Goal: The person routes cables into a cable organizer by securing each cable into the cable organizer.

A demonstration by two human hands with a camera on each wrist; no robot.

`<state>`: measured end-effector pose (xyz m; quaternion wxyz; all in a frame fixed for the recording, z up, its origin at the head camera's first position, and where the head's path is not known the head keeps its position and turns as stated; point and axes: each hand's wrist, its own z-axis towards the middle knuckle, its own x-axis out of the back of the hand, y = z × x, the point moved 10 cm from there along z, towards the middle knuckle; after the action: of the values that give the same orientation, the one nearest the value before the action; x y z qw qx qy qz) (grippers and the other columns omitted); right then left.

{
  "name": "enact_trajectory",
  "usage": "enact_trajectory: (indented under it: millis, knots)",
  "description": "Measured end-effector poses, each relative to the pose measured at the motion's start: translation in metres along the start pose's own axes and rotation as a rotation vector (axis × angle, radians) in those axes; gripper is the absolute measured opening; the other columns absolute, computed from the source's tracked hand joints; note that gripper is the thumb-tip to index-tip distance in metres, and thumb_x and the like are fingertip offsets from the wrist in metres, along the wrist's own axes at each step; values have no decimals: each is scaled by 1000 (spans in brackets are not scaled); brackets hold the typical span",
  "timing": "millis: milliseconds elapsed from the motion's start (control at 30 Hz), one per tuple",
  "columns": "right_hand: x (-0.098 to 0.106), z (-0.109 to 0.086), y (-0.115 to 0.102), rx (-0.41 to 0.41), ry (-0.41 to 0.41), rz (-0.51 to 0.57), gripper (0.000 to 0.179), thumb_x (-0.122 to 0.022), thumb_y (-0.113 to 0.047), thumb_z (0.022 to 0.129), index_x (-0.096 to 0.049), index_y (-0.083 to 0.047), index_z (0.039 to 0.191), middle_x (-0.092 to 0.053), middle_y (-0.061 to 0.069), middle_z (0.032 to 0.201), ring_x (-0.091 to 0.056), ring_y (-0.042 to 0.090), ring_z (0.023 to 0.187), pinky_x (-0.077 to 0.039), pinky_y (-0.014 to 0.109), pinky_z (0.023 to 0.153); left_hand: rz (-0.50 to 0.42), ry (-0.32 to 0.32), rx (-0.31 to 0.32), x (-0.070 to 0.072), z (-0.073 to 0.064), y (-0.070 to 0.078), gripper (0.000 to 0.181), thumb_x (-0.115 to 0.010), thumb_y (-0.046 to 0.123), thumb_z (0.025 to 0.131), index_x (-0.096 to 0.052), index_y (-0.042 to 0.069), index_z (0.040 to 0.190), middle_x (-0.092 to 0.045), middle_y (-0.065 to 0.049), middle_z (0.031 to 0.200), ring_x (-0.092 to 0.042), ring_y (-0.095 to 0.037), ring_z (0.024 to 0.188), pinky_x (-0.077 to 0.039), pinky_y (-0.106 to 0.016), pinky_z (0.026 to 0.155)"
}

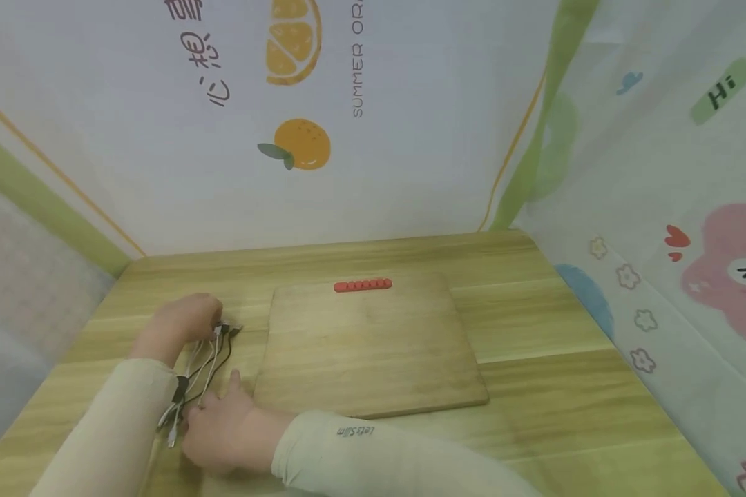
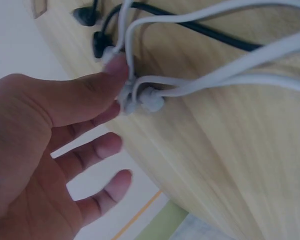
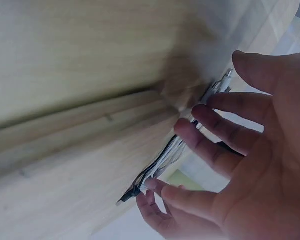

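A bundle of white and black charging cables [image 1: 211, 364] lies at the left of the wooden table, with a black strap [image 1: 180, 388] round it. My left hand [image 1: 183, 323] is at the far end of the bundle. In the left wrist view its thumb and forefinger pinch a white cable [image 2: 126, 92] near the plug, while the other fingers stay loose. Black plugs [image 2: 101, 45] lie just beyond the thumb. My right hand [image 1: 226, 428] rests by the near end, fingers spread and loosely bent over the cables [image 3: 172, 147] in the right wrist view. A white plug [image 1: 172, 437] sticks out beside it.
A wooden board [image 1: 373, 345] lies mid-table, right of the cables. On its far edge sits a red cable holder [image 1: 362, 285] with a row of slots. Printed cloth [image 1: 398, 172] hangs behind the table, and more hangs at the sides.
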<state>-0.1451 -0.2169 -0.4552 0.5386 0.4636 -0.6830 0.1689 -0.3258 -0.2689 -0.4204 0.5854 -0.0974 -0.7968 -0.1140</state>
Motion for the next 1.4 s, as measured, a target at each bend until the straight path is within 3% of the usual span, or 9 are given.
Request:
enact_trajectory:
  millis: [233,333,467,733,1000,1200,1400]
  knots:
    - [7,2,0,46,56,-37,31,-47,-44,111,-61,-54,137,-47,-18,162,-43,8,150,-29,58,128,-13,-33,15,4,1,2,15,-77,8,87,-72,0,99,-75,-18,102,-69,-29,87,-59,-56,77]
    - [13,5,0,41,116,-59,24,-48,-45,111,-66,-54,124,-63,-24,139,-58,3,126,-43,47,116,-16,-35,17,2,1,3,15,-77,8,88,-72,0,100,-75,-18,103,-68,-29,87,-59,-56,77]
    - [18,8,0,6,173,-69,19,-51,-45,110,-68,-53,110,-69,-27,114,-62,1,102,-48,38,100,-13,-27,26,0,1,2,15,-77,6,87,-71,1,100,-74,-17,102,-66,-28,86,-57,-56,76]
    - [16,15,4,-35,174,-31,11,-58,-47,106,-67,-54,107,-67,-29,115,-61,2,102,-49,35,95,3,-1,24,1,0,2,17,-77,8,87,-68,3,100,-73,-15,101,-65,-28,86,-55,-57,75]
    - [18,17,-4,-43,188,-82,22,-47,-46,111,-67,-54,106,-67,-23,110,-60,2,98,-51,32,85,-3,2,39,-2,-2,0,17,-78,8,88,-67,3,101,-73,-15,102,-67,-30,89,-55,-61,78]
    - [17,18,-3,-33,192,-45,18,-51,-46,110,-66,-53,104,-66,-28,109,-60,0,97,-51,29,89,6,36,39,-1,1,-2,16,-79,9,83,-66,7,92,-71,-10,93,-63,-27,84,-52,-58,73]
    - [17,18,-5,-4,189,-30,19,-51,-44,111,-66,-53,104,-67,-32,110,-60,-2,97,-50,25,85,15,46,50,0,0,-2,15,-75,8,82,-63,11,89,-67,-6,87,-60,-27,84,-48,-67,81]
